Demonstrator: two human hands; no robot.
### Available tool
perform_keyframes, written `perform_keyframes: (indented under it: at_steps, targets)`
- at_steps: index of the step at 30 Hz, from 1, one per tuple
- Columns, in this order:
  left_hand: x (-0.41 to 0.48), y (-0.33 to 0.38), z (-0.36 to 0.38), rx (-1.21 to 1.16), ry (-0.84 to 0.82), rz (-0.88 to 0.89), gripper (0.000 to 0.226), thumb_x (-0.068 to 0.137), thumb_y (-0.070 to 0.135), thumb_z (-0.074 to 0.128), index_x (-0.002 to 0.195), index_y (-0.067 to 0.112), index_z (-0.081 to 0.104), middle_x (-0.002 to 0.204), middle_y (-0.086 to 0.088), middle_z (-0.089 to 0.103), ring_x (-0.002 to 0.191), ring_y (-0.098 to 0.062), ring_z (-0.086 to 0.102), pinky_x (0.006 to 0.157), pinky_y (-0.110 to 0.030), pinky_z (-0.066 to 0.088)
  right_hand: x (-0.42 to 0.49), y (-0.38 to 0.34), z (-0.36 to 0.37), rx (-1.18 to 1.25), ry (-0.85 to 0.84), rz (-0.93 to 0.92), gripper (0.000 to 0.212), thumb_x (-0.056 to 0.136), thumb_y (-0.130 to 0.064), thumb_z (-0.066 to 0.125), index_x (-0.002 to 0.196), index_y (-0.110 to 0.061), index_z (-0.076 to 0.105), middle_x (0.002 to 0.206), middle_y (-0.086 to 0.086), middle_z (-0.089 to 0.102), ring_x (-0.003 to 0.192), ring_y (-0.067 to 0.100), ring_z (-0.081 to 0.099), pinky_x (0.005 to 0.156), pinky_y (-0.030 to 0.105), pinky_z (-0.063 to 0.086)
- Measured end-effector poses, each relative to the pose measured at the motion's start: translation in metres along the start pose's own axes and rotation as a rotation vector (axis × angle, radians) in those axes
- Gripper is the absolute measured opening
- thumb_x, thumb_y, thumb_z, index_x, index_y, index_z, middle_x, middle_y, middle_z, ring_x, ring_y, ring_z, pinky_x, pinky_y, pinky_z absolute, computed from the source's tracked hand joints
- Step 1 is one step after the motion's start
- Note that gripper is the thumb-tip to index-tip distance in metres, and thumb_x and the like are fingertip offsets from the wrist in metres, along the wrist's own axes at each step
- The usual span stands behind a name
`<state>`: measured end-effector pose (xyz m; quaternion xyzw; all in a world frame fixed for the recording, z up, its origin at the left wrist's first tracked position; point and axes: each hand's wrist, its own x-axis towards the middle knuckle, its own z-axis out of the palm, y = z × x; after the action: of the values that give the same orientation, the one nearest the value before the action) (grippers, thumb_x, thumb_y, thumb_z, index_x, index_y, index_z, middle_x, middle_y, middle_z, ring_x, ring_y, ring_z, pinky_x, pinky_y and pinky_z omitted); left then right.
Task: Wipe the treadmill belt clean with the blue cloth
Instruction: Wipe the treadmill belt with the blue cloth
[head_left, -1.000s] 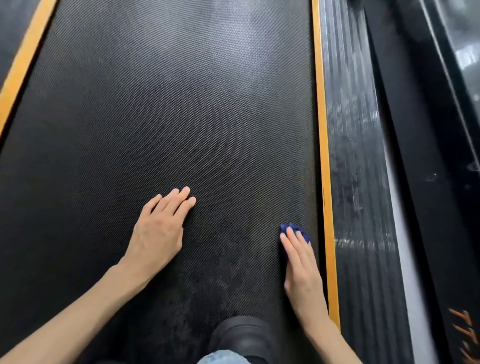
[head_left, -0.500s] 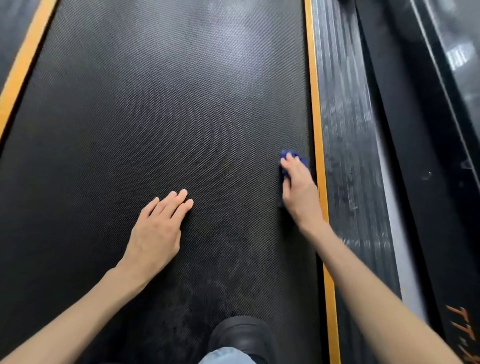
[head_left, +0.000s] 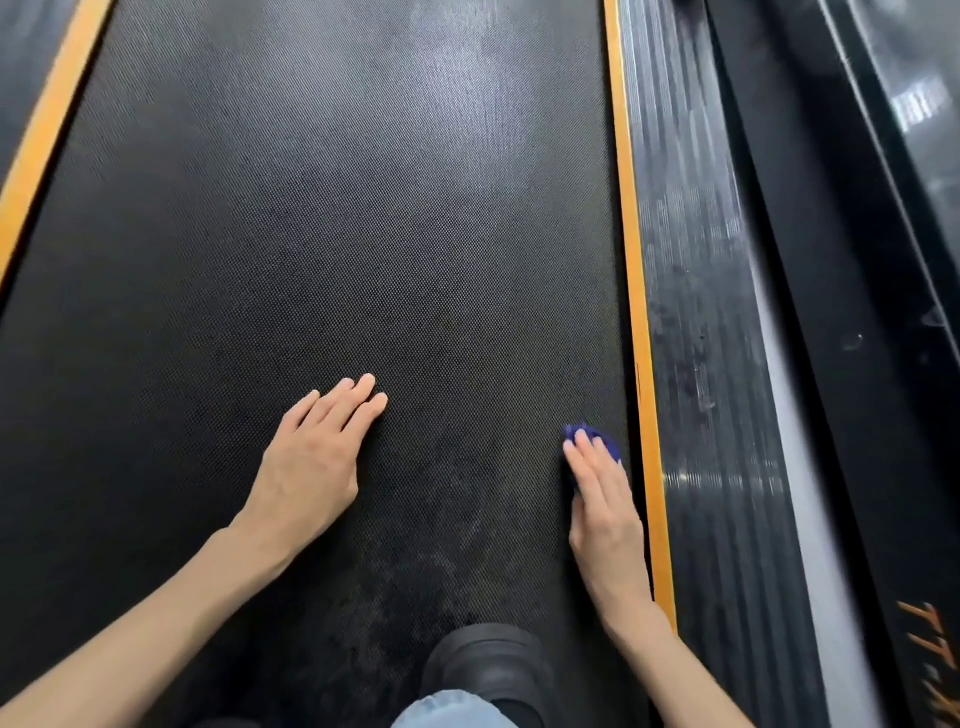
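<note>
A wide black treadmill belt (head_left: 363, 234) with a fine dotted texture fills most of the view, running away from the person. It is bordered by a narrow orange stripe on the right (head_left: 631, 260) and another orange stripe on the left (head_left: 47, 135). Beyond the right stripe lies a glossy black ribbed side rail (head_left: 701, 312), and orange lettering (head_left: 930, 654) shows at the lower right corner, too cut off to read. The left hand (head_left: 311, 467) lies palm-down on the belt near its middle. Its fingers are straight and close together, and it grasps nothing. The right hand (head_left: 605, 512) is also palm-down with its fingers extended, and it lies at the belt's right edge just beside the orange stripe. It presses flat on a small, bunched dark blue cloth (head_left: 613, 449) rather than curling round it. The cloth sits on the belt under the fingers, mostly covered, and only peeks out past the fingertips and along the hand's edges. Pale greyish smudges mark the belt between the two hands and toward the near end. A rounded black shoe (head_left: 488, 660) stands there on the belt between the forearms, with the hem of a light blue denim trouser leg (head_left: 452, 709) above it at the bottom edge.
</note>
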<state>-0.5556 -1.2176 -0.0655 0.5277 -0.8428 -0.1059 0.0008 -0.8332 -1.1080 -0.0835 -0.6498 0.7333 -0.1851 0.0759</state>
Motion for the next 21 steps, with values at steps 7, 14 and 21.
perform_keyframes:
  at_steps: [7,14,21]
  targets:
    - [-0.002,-0.004,0.000,-0.022,0.000,0.025,0.061,0.074,0.011,0.026,0.130,0.014,0.051,0.141,-0.005,0.046,0.128,-0.022,0.045,0.108,-0.036,0.025,0.149,0.008,0.018,0.087,0.076,0.080,0.039,0.088,-0.003,0.039,0.123,-0.002,0.058,0.133,0.014,0.053,0.127,0.029,0.047,0.111,0.039,0.030]
    - [0.001,-0.008,-0.002,-0.198,0.009,0.041,0.073,0.054,-0.016,0.063,0.123,0.008,0.056,0.134,-0.011,0.052,0.122,-0.031,0.051,0.101,-0.048,0.036,0.077,-0.038,0.019,0.184,-0.102,-0.153,0.043,0.081,0.004,0.051,0.121,-0.007,0.059,0.133,0.009,0.054,0.129,0.018,0.043,0.108,0.044,0.030]
    - [0.003,-0.011,0.001,-0.291,0.045,0.049,0.062,0.061,-0.003,0.039,0.120,0.006,0.058,0.137,-0.011,0.049,0.126,-0.030,0.047,0.105,-0.044,0.030,-0.012,-0.072,0.024,0.141,-0.355,-0.624,0.040,0.092,-0.013,0.040,0.129,-0.014,0.051,0.136,0.003,0.052,0.133,0.016,0.037,0.112,0.035,0.022]
